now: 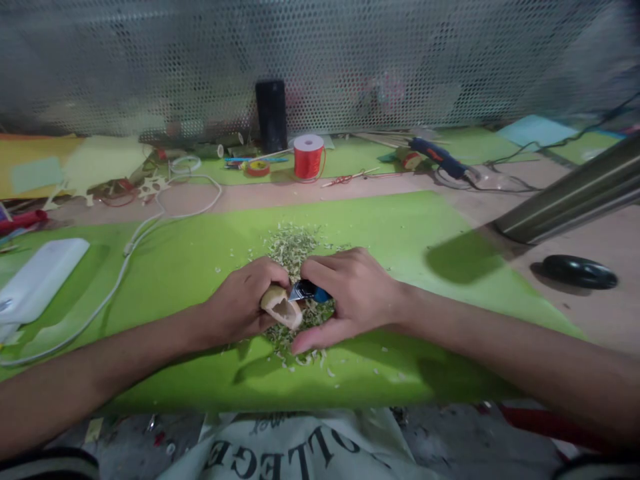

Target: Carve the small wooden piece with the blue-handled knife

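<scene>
My left hand (245,300) is closed around a small pale wooden piece (281,308) with a hollowed, cut face turned toward me. My right hand (345,293) grips a knife with a blue handle (306,291), its short blade resting against the top of the wooden piece. Both hands meet over the middle of a bright green mat (200,260). A heap of fine pale shavings (293,247) lies on the mat just behind and under the hands.
A white power bank (40,277) with a cable (150,227) lies left. A red thread spool (309,157), black phone (271,115), tape roll (257,167) and glue gun (437,159) stand at the back before a perforated metal screen. A black mouse (580,271) sits right.
</scene>
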`<control>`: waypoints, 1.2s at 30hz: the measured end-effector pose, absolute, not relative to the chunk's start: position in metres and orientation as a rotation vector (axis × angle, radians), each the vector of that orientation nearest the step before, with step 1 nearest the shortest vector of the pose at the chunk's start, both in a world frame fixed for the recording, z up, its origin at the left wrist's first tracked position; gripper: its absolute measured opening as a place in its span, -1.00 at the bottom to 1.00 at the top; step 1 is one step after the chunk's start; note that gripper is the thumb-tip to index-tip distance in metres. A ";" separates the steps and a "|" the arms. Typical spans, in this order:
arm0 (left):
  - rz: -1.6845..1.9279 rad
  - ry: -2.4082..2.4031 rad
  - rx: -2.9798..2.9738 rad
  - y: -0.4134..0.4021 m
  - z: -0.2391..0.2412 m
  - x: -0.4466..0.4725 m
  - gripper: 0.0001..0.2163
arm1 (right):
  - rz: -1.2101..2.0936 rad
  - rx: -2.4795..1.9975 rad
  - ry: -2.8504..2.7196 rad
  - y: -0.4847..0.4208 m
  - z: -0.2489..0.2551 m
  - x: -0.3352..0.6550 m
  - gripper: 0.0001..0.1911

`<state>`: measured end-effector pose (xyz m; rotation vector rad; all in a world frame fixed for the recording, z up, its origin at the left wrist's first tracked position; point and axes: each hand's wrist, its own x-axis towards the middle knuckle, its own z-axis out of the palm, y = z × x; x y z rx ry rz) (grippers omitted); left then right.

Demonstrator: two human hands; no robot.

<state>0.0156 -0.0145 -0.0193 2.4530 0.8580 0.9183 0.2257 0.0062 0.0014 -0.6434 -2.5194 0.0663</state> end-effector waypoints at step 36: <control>1.009 0.823 2.869 -0.008 -0.024 0.013 -0.87 | 0.386 -0.797 -2.800 0.013 0.001 0.226 -0.08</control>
